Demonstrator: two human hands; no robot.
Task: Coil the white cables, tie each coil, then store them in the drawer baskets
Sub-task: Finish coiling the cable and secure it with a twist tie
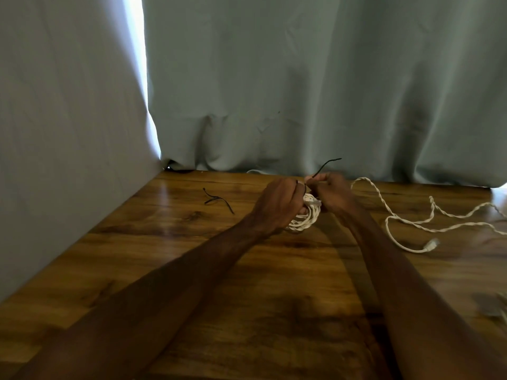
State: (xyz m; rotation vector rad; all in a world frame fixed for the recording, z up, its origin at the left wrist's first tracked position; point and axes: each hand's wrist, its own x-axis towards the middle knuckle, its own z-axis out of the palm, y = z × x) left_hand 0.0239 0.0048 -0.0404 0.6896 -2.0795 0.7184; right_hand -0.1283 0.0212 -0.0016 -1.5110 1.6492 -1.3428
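My left hand [278, 205] grips a coiled white braided cable [304, 219] just above the wooden table [192, 270], with the coil's plug end showing between my hands. My right hand [330, 192] pinches a thin black tie [326, 165] right beside the coil; the tie's free end sticks up and to the right. A second white braided cable [411, 223] lies loose and uncoiled on the table to the right, its plug [432, 244] near the front of its loop.
Spare black ties [218, 200] lie on the table left of my hands. Grey curtains [301, 91] hang along the back and left edges of the table. A blurred grey object [493, 305] shows at the right edge.
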